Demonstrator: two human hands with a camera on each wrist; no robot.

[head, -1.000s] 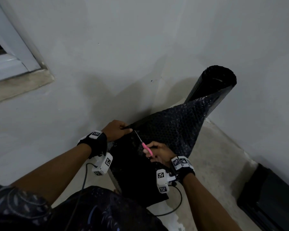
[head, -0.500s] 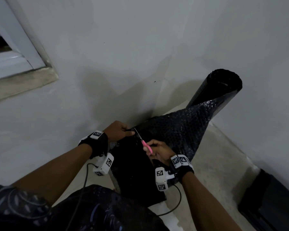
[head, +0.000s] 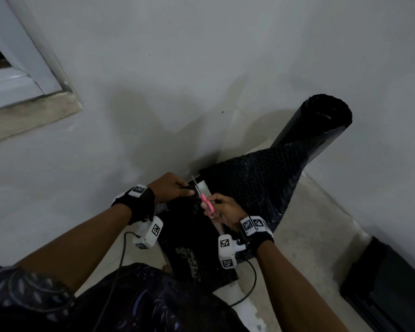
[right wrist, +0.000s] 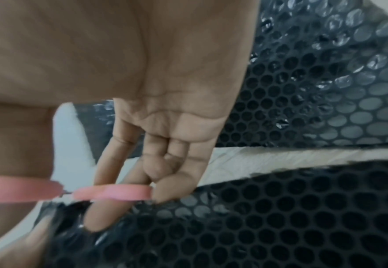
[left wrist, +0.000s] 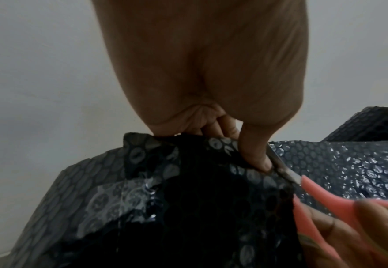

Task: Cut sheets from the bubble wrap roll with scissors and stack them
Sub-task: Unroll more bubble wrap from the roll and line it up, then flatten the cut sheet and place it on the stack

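A black bubble wrap roll [head: 314, 121] stands in the corner, with its loose wrap [head: 254, 185] spread toward me. My left hand [head: 185, 188] pinches the far top edge of the near sheet [head: 192, 226], thumb [left wrist: 254, 156] on its front. My right hand [head: 213, 204] holds pink-handled scissors [head: 207, 203], fingers through the loops [right wrist: 115, 194]. The blades [left wrist: 282, 170] sit at the sheet's far edge beside my left thumb. A pale gap [right wrist: 280, 157] separates the near sheet from the wrap on the roll side.
Grey walls meet in a corner behind the roll. A window frame [head: 22, 75] is at upper left. A dark flat object [head: 388, 283] lies on the floor at lower right. The sheet's lower end [head: 201, 267] reaches the floor by my lap, next to a white scrap [head: 244, 305].
The scissors have advanced along the cut to the sheet's far edge by my left hand. A pale gap has opened between the held sheet and the roll's wrap.
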